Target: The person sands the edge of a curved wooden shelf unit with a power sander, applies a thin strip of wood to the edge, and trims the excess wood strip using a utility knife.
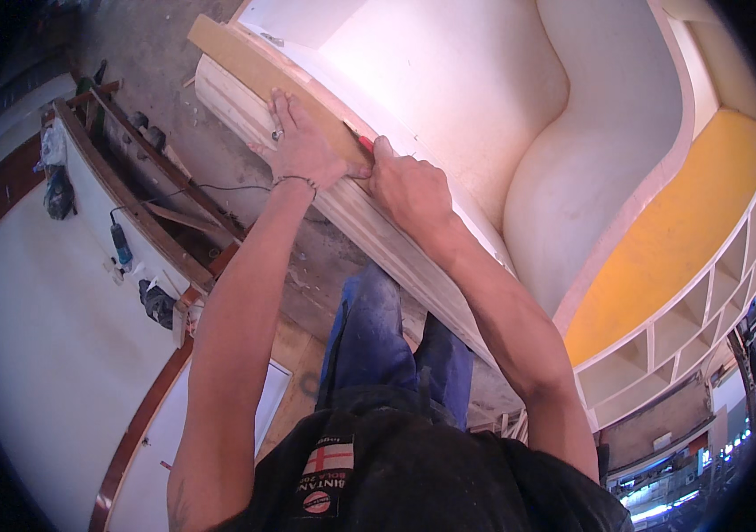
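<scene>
A red tool (366,143) is clamped in the right hand (413,188); beside that grip, brown board (249,67) is covered by the left hand (300,152) (fingers outstretched).

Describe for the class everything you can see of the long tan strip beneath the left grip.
The tan strip is narrow, plain and matt, resembling fibreboard. It slants from upper left toward lower right, alongside pale wood. Its upper-left end shows; the hands hide its lower part. The left grip spreads palm-down over it. The right grip holds a red-handled tool at its right-hand edge; whether the tip touches is too small to tell.
</scene>
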